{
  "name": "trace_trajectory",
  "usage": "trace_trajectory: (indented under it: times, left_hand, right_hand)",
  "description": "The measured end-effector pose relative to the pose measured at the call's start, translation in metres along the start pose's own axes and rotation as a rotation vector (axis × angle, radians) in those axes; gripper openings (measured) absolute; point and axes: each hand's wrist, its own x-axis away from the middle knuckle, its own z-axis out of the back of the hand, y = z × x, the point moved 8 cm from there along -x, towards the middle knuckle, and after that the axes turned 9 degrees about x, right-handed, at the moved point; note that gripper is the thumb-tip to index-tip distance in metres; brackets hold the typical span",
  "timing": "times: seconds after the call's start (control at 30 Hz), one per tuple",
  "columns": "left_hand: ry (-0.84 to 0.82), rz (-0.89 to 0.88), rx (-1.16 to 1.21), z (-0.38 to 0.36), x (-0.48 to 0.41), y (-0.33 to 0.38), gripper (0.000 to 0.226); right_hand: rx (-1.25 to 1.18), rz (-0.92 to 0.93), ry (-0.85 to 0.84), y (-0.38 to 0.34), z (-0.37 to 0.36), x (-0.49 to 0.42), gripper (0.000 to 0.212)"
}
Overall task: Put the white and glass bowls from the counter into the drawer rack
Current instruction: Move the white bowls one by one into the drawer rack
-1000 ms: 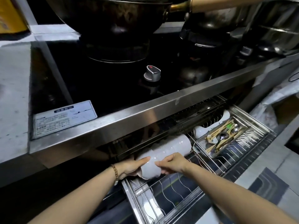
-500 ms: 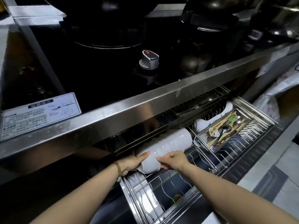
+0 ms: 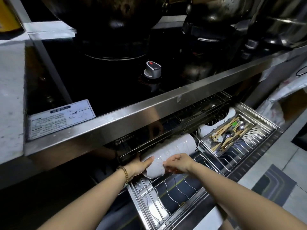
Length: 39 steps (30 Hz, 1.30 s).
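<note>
Placement is the step in hand. The white bowls lie nested on their sides in the drawer rack, at six o'clock in the view. Their row runs back toward two o'clock, under the steel front of the counter.

The left hand cups the nearest bowl from its nine o'clock side. Its thumb lies along the wall and its fingers are hidden behind. The right hand pinches the same bowl near its rim from three o'clock with curled fingers. Each grip is therefore closed on the white bowls: wrapped on the left, narrow on the right.

The front bowl appears to be in the course of being seated against the row. The next move calls for making sure it rests between the wires and cannot roll. Both grips can then loosen and go back for whatever remains. I can make out no glass bowl in the rack, so that part looks outstanding.

A white sticker at nine o'clock on the black cooktop carries a dark header bar, lines of print and a small diagram, all too small to read. No brand is legible. The knob at twelve o'clock shows only a red mark.
</note>
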Motion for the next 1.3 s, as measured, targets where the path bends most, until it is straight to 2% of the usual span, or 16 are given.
trace_trajectory:
  times: [0.2, 0.37, 0.5, 0.7, 0.8, 1.0, 1.13, 1.3]
  left_hand:
    - [0.019, -0.148, 0.011, 0.003, 0.049, 0.037, 0.079]
    - [-0.005, -0.306, 0.075, -0.002, 0.102, 0.077, 0.067]
    - [0.006, -0.507, 0.116, 0.012, 0.155, 0.124, 0.056]
    - [0.046, -0.871, 0.117, 0.067, 0.268, 0.195, 0.040]
    - [0.146, -0.991, 0.086, 0.112, 0.321, 0.211, 0.043]
    - [0.420, -1.120, -0.060, 0.207, 0.410, 0.211, 0.049]
    - [0.625, -1.191, -0.081, 0.267, 0.454, 0.199, 0.046]
    - [0.810, -1.136, -0.055, 0.331, 0.470, 0.170, 0.045]
  right_hand:
    - [-0.041, 0.101, 0.078, -0.027, 0.031, 0.052, 0.010]
    - [0.030, 0.229, 0.193, -0.056, 0.060, 0.134, 0.029]
    - [0.110, 0.418, 0.308, -0.096, 0.081, 0.199, 0.032]
    - [0.166, 0.730, 0.381, -0.189, 0.078, 0.269, 0.037]
    - [0.221, 0.856, 0.376, -0.239, 0.057, 0.291, 0.042]
    - [0.371, 0.989, 0.301, -0.322, -0.007, 0.317, 0.062]
    - [0.415, 1.069, 0.242, -0.366, -0.055, 0.329, 0.065]
    - [0.411, 1.116, 0.184, -0.404, -0.104, 0.330, 0.066]
